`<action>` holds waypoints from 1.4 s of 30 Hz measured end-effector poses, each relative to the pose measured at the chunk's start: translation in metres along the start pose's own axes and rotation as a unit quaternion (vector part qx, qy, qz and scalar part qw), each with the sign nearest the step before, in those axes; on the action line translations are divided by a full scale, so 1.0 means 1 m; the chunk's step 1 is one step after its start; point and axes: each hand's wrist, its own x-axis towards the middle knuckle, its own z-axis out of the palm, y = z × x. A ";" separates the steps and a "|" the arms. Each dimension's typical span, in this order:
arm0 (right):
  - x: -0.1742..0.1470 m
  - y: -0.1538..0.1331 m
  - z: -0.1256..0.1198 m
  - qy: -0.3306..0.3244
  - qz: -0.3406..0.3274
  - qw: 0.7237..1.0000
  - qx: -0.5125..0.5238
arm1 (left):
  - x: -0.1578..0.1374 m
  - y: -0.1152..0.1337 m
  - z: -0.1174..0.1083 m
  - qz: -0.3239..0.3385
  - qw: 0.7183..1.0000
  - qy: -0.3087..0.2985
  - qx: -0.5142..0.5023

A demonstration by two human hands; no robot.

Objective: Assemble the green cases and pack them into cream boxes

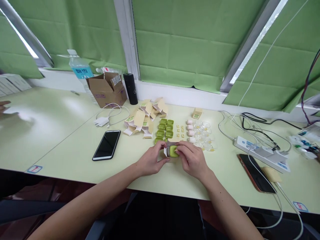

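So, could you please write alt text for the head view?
A person's left hand holds a small box and the right hand a green tray, close together above a table. Beyond lie open boxes, green trays and clear plastic pieces.

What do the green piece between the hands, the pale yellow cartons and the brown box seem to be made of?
Green piece: probably moulded plastic, maybe silicone; smooth, evenly coloured, with rounded corners.
Pale yellow cartons: likely thin card, matte, with creased flaps and whitish inner faces.
Brown box: seemingly cardboard, dull, with open flaps.
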 end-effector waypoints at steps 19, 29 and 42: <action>0.005 -0.008 0.011 -0.017 0.152 0.988 0.028 | 0.001 0.001 0.000 0.005 1.000 -0.004 -0.016; 0.008 0.005 -0.005 0.062 0.208 0.957 0.194 | 0.001 0.000 0.000 0.005 0.999 -0.008 -0.032; 0.006 0.002 0.013 0.015 0.280 0.944 0.174 | 0.014 0.002 0.002 -0.034 0.981 0.043 -0.187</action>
